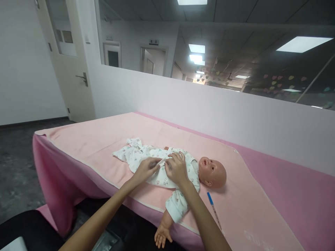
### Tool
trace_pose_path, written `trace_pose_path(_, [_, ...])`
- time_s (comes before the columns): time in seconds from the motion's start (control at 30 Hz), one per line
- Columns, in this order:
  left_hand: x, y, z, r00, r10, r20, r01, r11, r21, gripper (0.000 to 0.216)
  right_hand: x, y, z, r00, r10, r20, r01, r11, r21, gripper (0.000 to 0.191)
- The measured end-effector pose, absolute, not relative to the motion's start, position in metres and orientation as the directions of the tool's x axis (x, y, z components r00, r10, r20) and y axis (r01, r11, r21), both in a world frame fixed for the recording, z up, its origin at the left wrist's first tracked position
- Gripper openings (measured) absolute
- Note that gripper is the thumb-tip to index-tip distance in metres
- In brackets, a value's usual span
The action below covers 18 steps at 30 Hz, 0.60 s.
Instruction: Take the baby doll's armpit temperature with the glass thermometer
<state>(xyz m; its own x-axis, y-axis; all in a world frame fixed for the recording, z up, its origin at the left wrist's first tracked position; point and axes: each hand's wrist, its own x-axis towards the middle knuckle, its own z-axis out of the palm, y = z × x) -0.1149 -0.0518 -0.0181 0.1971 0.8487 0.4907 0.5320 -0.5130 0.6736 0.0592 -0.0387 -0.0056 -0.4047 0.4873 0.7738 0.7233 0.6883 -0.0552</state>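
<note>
A baby doll [211, 172] lies on its back on a pink blanket [104, 139], head to the right, dressed in a white printed romper [136, 155]. My left hand [147, 169] and my right hand [176, 167] both rest on the doll's chest, fingers curled and pinching the romper's front opening between them. One of the doll's arms [163, 230] hangs over the near edge of the table.
A blue-capped pen or thermometer [213, 206] lies on the blanket below the doll's head. A low pink-white partition wall [235, 111] runs behind the table. A white door [70, 59] stands at the left, with dark floor [15, 164] beside the table.
</note>
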Motion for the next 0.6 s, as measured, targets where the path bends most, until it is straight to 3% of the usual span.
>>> trace_pose_path(0.27, [-0.119, -0.047, -0.005, 0.246, 0.702, 0.668, 0.685, -0.614, 0.393, 0.025, 0.057, -0.039, -0.01, -0.448, 0.514, 0.732, 0.744, 0.668, -0.014, 0.018])
trace_pose_path(0.6, [-0.109, -0.045, 0.007, 0.158, 0.633, 0.758, 0.662, -0.638, 0.394, 0.024, 0.056, -0.044, -0.011, -0.431, 0.534, 0.727, 0.754, 0.656, -0.035, 0.018])
